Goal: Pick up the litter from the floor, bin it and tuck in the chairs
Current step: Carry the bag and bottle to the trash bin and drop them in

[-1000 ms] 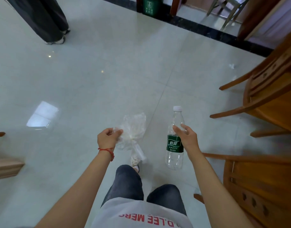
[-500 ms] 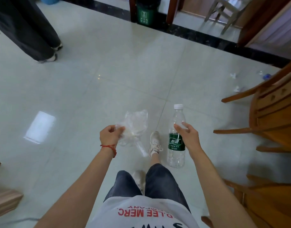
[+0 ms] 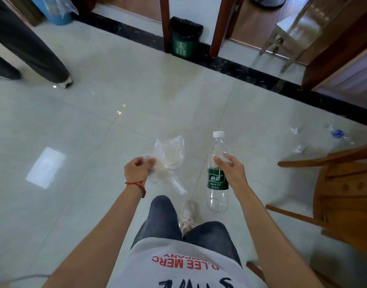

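My left hand (image 3: 138, 169) pinches a crumpled clear plastic bag (image 3: 169, 159) that hangs in front of me. My right hand (image 3: 230, 167) grips an empty clear water bottle (image 3: 217, 173) with a green label and white cap, held upright. A small green bin (image 3: 184, 39) with a black liner stands far ahead against the wall, between two dark wooden posts. Bits of litter lie on the floor at the right: two white paper scraps (image 3: 294, 129) (image 3: 299, 149) and a blue and clear wrapper (image 3: 337, 134). A wooden chair (image 3: 344, 190) stands at my right.
Another person's dark trouser legs and shoe (image 3: 65, 83) stand at the far left. A blue container (image 3: 57, 11) sits in the back left corner. A pale chair (image 3: 290, 28) stands beyond the doorway. A black floor strip (image 3: 261, 77) runs along the wall.
I have walked forward: the green bin and the doorway have come closer and the floor litter at the right has come into view. Both hands keep the same hold on the bag and the bottle.
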Demonstrator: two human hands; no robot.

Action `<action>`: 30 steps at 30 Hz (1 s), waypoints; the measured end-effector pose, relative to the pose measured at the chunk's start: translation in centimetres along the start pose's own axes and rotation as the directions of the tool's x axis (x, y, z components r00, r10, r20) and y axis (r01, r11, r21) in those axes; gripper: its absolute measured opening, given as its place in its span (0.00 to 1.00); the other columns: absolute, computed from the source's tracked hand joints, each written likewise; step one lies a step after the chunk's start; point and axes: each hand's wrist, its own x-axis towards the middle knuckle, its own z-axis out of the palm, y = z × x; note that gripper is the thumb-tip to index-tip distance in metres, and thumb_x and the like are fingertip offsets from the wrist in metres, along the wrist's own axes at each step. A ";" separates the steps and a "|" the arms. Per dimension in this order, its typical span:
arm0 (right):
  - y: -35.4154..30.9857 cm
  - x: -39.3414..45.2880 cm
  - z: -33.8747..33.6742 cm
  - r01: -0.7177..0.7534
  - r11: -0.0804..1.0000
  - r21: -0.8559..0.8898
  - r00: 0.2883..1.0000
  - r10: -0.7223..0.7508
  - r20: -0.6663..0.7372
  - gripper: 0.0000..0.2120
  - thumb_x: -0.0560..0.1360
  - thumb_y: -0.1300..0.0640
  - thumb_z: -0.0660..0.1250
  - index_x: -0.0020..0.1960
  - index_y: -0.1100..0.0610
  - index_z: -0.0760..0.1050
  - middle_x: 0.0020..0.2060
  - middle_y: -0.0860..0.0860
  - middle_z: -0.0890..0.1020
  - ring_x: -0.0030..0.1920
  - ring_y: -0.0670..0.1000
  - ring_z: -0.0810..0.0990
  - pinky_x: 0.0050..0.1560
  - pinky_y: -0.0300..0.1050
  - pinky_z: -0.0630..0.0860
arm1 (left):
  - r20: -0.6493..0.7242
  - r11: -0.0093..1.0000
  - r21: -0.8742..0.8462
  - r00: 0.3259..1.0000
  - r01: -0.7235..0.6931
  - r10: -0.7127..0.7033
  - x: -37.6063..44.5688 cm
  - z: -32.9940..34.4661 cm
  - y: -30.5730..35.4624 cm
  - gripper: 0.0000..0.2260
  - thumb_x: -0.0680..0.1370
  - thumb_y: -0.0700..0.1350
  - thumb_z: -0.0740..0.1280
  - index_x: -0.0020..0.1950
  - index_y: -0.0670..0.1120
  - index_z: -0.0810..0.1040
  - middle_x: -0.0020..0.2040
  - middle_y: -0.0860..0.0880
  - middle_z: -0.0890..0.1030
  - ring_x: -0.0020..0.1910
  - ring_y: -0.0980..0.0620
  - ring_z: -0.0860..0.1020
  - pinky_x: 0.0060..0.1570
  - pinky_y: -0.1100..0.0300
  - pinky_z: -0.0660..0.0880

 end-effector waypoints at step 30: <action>-34.7 36.0 8.1 0.034 0.996 0.081 0.997 -0.029 -0.064 0.28 0.67 0.46 0.72 0.63 0.54 0.69 0.49 0.51 0.77 0.46 0.50 0.78 0.43 0.43 0.73 | 0.032 0.997 0.056 0.998 -0.048 0.047 39.3 18.1 30.4 0.12 0.68 0.40 0.71 0.27 0.45 0.72 0.25 0.50 0.70 0.27 0.55 0.68 0.29 0.64 0.69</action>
